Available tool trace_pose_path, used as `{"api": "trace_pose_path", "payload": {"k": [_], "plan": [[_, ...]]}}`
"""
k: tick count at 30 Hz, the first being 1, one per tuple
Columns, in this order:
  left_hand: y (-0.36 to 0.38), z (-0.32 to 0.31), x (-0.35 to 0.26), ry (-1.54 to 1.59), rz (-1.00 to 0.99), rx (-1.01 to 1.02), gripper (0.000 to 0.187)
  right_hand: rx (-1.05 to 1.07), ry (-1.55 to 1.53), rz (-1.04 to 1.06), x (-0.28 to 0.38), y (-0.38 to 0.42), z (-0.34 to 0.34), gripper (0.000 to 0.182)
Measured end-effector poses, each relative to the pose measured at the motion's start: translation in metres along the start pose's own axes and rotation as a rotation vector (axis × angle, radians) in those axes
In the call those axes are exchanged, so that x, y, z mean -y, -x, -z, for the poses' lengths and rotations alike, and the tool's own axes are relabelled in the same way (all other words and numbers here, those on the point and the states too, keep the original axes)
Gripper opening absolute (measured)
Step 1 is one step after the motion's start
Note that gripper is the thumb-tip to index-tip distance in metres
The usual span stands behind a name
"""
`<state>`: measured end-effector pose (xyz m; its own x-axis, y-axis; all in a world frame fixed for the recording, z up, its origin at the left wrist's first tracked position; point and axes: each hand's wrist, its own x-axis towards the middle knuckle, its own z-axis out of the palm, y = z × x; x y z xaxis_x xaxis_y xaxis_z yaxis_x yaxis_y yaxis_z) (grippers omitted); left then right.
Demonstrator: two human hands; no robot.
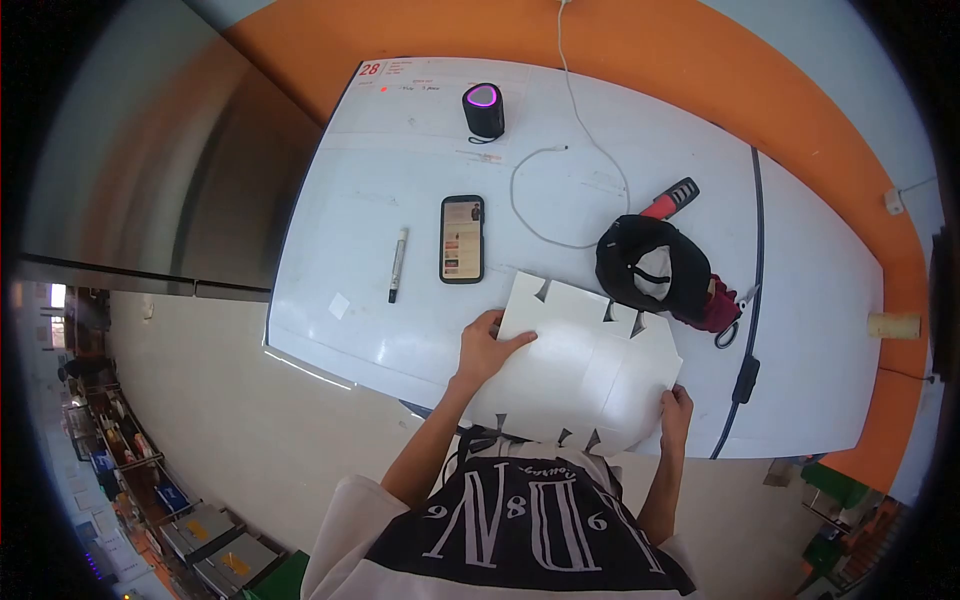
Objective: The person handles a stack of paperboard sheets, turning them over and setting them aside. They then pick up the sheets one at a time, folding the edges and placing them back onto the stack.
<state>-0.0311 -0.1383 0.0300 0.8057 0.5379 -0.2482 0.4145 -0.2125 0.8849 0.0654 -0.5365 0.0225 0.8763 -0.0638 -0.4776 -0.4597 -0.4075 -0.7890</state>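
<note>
A flat white cardboard sheet (570, 375) with notched, slotted edges lies at the table's near side, its lower edge close to my body. My left hand (490, 348) grips its left edge, thumb on top and fingers curled underneath. At the lower right edge my right hand (676, 412) pinches the sheet between thumb and fingers. Beyond the sheet's upper right corner rests a black cap (650, 262). A smartphone (462, 240) with a lit screen lies above the sheet, and left of it is a marker pen (398, 266).
A black speaker (484, 110) with a purple light stands at the back of the white table (370, 190). A white cable (515, 190) loops across it. Right of the cap are a red-and-black tool (672, 198), a maroon cloth (720, 308), scissors (728, 334) and a black cord (758, 250).
</note>
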Motion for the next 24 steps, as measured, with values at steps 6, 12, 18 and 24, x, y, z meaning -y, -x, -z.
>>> {"api": "trace_pose_path", "payload": {"k": [6,12,18,24], "plan": [[0.002,0.003,-0.008,0.029,0.044,0.034,0.056,-0.044,0.039,0.026,0.013,0.010,-0.009,0.040],[0.017,0.018,-0.033,0.334,0.305,0.126,0.062,-0.016,0.195,0.160,0.022,0.023,0.003,0.039],[0.062,0.008,-0.033,0.116,0.002,-0.005,0.064,-0.125,0.420,0.311,0.022,0.034,0.003,0.033],[0.061,-0.012,-0.060,-0.124,-0.372,0.182,0.055,-0.126,0.495,0.336,0.018,0.026,0.011,0.026]]}}
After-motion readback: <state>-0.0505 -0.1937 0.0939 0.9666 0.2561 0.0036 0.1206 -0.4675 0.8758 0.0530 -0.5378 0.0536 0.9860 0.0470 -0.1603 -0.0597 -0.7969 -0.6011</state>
